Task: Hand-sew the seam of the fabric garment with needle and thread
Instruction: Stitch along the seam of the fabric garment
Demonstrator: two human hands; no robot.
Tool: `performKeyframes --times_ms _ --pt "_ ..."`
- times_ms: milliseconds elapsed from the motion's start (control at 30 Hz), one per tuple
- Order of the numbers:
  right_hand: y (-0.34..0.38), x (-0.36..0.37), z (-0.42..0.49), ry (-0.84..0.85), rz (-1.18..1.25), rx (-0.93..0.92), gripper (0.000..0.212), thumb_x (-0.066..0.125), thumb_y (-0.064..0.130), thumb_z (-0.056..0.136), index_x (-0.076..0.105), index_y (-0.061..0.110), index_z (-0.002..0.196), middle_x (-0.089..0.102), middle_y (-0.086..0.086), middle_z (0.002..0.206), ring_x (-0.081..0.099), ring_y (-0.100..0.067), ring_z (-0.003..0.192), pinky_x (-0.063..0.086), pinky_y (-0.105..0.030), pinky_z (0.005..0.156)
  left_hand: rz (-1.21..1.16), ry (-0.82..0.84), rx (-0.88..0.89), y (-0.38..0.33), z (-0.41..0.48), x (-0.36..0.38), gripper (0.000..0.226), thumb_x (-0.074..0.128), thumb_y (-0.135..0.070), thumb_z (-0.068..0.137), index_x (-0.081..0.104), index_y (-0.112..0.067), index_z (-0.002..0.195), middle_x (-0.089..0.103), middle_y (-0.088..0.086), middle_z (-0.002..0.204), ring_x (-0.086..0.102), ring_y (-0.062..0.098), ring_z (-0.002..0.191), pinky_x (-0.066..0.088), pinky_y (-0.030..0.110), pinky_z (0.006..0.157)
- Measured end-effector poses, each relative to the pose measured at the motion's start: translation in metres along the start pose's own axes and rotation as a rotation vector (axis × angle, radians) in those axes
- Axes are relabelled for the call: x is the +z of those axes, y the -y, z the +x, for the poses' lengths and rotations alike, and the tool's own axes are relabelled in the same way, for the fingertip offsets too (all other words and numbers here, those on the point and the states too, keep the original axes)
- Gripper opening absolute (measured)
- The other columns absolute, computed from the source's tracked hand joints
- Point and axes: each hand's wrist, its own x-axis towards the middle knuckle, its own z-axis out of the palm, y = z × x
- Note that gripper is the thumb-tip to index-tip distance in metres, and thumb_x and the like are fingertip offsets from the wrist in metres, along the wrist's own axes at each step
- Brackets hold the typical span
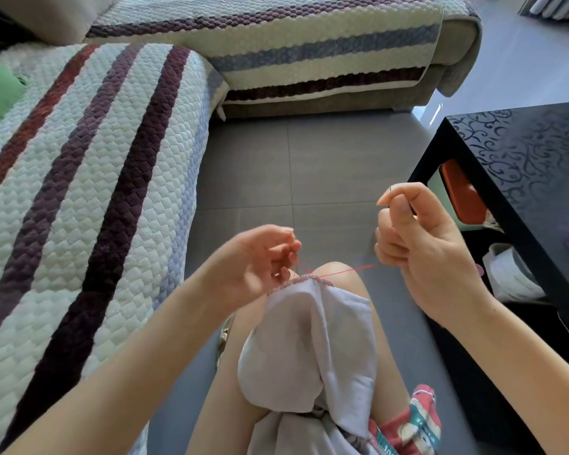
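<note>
A pale lilac garment [309, 343] lies draped over my knee, its pink stitched seam edge [301, 280] at the top. My left hand [260, 257] pinches the fabric at that seam with curled fingers. A red thread [349, 270] runs taut from the seam to my right hand [421, 247], raised to the right. That hand pinches a thin needle [408, 203] between thumb and forefinger, its other fingers curled round the thread.
A striped quilted sofa [89, 178] runs along the left and back. A black patterned side table [523, 178] stands close on the right, with an orange object [460, 195] beneath its top. Grey tiled floor [296, 165] lies ahead.
</note>
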Motion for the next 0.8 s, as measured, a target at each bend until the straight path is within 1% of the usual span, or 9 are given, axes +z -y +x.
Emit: performKeyframes --times_ms 100,200,300,400,500,533,633,700,800 --pt "0.002 -0.007 0.006 -0.026 -0.109 0.011 0.019 0.049 0.029 0.098 0.056 0.019 0.084 0.029 0.009 0.057 0.022 -0.008 0.049 0.022 -0.018 0.047 0.060 0.028 0.076 -0.026 -0.002 0.001 0.010 0.062 -0.012 0.067 0.056 -0.016 0.061 0.059 0.002 0.070 0.051 0.015 0.066 0.035 0.027 0.067" --pt "-0.001 -0.009 0.012 -0.007 -0.168 0.061 0.011 0.045 0.019 0.088 0.053 0.016 0.082 0.033 0.009 0.058 0.027 -0.004 0.049 0.026 -0.014 0.046 0.166 0.035 0.147 -0.047 -0.004 0.004 0.010 0.060 -0.014 0.067 0.055 -0.016 0.059 0.055 0.000 0.062 0.052 0.015 0.062 0.035 0.027 0.066" --pt "-0.008 -0.005 0.019 0.035 -0.274 0.055 0.011 0.043 0.015 0.087 0.054 0.015 0.084 0.036 0.016 0.056 0.030 -0.004 0.051 0.029 -0.013 0.050 0.354 0.055 0.227 -0.062 -0.011 0.013 0.014 0.058 -0.021 0.070 0.054 -0.017 0.057 0.042 -0.003 0.054 0.040 0.012 0.053 0.029 0.026 0.061" --pt "-0.012 0.005 0.029 0.062 -0.366 0.010 0.013 0.046 0.017 0.092 0.056 0.018 0.084 0.032 0.013 0.056 0.027 -0.009 0.054 0.026 -0.019 0.051 0.532 0.075 0.293 -0.072 -0.017 0.021 0.018 0.058 -0.024 0.073 0.059 -0.019 0.055 0.036 -0.004 0.050 0.031 0.012 0.051 0.027 0.025 0.058" --pt "-0.020 0.013 0.041 0.070 -0.456 0.004 0.018 0.045 0.005 0.098 0.056 0.012 0.086 0.031 0.008 0.057 0.026 -0.006 0.050 0.025 -0.016 0.048 0.621 0.086 0.336 -0.075 -0.021 0.029 0.016 0.060 -0.025 0.073 0.065 -0.019 0.058 0.035 -0.004 0.049 0.032 0.011 0.050 0.028 0.022 0.054" --pt "-0.025 0.016 0.044 0.084 -0.515 0.013 0.019 0.046 0.003 0.097 0.057 0.013 0.084 0.032 0.007 0.057 0.027 -0.004 0.050 0.026 -0.015 0.048 0.631 0.088 0.341 -0.075 -0.021 0.030 0.016 0.060 -0.025 0.072 0.066 -0.018 0.059 0.035 -0.004 0.048 0.032 0.011 0.049 0.028 0.022 0.053" --pt "-0.041 0.020 0.049 0.170 -0.681 0.074 0.032 0.048 0.000 0.091 0.054 0.027 0.074 0.038 0.007 0.059 0.031 -0.004 0.053 0.029 -0.019 0.054 0.650 0.098 0.344 -0.075 -0.021 0.032 0.017 0.060 -0.025 0.072 0.067 -0.018 0.058 0.036 -0.004 0.047 0.033 0.010 0.047 0.027 0.021 0.051" --pt "-0.046 0.019 0.045 0.230 -0.646 0.118 0.032 0.048 0.000 0.089 0.054 0.028 0.073 0.045 0.003 0.064 0.035 -0.006 0.057 0.030 -0.022 0.057 0.653 0.098 0.340 -0.076 -0.021 0.031 0.017 0.060 -0.025 0.072 0.067 -0.018 0.058 0.036 -0.004 0.046 0.033 0.010 0.047 0.028 0.021 0.051" --pt "-0.044 0.023 0.035 0.323 -0.448 0.130 0.014 0.047 0.011 0.081 0.055 0.021 0.076 0.050 0.001 0.071 0.040 -0.004 0.064 0.033 -0.015 0.062 0.643 0.097 0.330 -0.077 -0.019 0.029 0.017 0.061 -0.024 0.072 0.066 -0.018 0.058 0.036 -0.004 0.046 0.033 0.009 0.046 0.030 0.018 0.048"
